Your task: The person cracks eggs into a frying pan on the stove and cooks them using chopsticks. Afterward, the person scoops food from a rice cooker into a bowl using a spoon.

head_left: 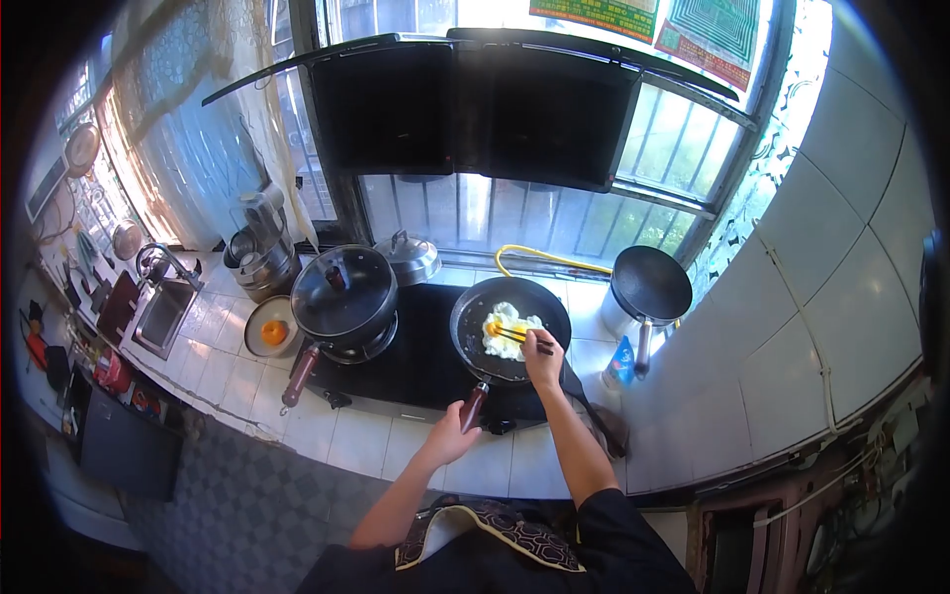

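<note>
1. While a lidded pan sits left on the stove, the left hand grips the handle of a frying pan.
2. Egg lies inside the frying pan.
3. The right hand pinches dark chopsticks, their tips at the egg.

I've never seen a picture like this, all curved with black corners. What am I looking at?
There is no robot here, just a person using two bare hands. The single picture comes from a camera worn on the person's head, looking forward and down.

The left hand grips the handle of a dark frying pan on the black stove. The right hand holds chopsticks, their tips at what looks like egg in the pan.

To the left sits a lidded pan; farther left, a plate bears something orange.
</note>
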{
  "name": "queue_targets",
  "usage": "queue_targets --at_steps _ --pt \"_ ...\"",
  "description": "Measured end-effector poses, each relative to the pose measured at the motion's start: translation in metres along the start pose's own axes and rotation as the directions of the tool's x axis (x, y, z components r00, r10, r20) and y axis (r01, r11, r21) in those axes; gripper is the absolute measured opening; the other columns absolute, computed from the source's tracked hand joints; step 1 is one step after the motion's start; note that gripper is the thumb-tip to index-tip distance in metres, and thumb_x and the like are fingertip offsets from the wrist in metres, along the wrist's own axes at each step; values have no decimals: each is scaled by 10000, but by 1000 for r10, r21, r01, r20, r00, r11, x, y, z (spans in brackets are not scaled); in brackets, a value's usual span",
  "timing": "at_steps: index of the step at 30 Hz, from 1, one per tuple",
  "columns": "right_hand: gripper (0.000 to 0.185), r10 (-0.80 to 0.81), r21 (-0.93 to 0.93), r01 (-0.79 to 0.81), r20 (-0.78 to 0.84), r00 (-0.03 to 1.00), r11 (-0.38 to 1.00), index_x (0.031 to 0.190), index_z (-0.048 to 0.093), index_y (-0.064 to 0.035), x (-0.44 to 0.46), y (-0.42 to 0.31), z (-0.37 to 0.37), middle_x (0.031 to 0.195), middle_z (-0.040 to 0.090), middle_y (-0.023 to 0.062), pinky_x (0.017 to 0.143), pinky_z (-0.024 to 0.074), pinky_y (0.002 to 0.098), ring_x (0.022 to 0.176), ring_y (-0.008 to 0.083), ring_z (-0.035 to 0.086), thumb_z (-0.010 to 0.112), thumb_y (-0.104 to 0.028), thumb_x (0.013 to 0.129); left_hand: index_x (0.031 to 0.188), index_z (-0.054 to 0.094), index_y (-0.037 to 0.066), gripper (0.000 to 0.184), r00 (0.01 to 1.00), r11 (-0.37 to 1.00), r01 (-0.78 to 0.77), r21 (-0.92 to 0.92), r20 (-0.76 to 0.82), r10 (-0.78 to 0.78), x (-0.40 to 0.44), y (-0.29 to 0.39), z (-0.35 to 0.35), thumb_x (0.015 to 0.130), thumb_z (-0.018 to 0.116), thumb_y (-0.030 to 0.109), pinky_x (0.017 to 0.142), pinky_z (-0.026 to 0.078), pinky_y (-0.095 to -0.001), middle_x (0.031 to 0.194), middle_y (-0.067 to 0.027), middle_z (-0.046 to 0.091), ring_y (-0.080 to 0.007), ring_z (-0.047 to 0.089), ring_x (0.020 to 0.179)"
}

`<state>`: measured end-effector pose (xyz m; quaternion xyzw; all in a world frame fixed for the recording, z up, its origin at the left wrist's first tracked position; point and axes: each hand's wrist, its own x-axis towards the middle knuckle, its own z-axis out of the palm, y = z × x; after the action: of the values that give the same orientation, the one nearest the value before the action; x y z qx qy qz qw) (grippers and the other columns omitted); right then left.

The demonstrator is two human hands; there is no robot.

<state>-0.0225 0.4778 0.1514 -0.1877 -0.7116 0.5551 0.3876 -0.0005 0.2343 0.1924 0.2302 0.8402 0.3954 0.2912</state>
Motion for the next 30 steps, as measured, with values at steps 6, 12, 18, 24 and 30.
queue_targets --at_steps 6,12,18,24,30 --pt "164 47 -55 -47 0 999 997 857 605 19 -1 -7 -9 660 600 57 546 482 228 584 110 600 559 -138 851 1299 242 -20 723 999 999 -37 34 -5 38 -2 9 -7 760 634 260 749 481 -395 1063 -262 541 -337 599 889" --pt "143 -86 -90 79 -75 993 993 884 611 6 -13 -27 -18 679 596 47 511 481 212 577 99 596 552 -122 857 1287 266 -2 639 984 939 123 -320 159 -75 13 2 -5 795 619 202 416 464 -274 969 -163 542 -155 585 597" --pt "119 34 29 -34 9 999 999 899 594 16 -36 -24 2 746 588 62 514 481 212 591 116 616 542 -80 853 1270 288 12 589 986 928 113 -354 156 -61 14 1 0 805 605 186 429 466 -273 925 -127 527 -139 543 562" --pt "139 -204 -191 199 -5 979 961 867 597 18 -37 -7 7 735 590 60 523 473 214 607 136 628 556 -115 862 1279 281 10 598 987 918 105 -383 151 -50 13 -1 2 804 604 176 423 458 -275 932 -128 530 -141 542 558" --pt "170 72 91 -63 -93 993 994 858 599 38 -53 -27 -8 709 609 87 525 498 232 600 150 632 533 -118 873 1336 211 15 687 990 909 105 -402 125 -59 11 -2 2 799 610 170 416 448 -279 963 -150 532 -145 539 540"
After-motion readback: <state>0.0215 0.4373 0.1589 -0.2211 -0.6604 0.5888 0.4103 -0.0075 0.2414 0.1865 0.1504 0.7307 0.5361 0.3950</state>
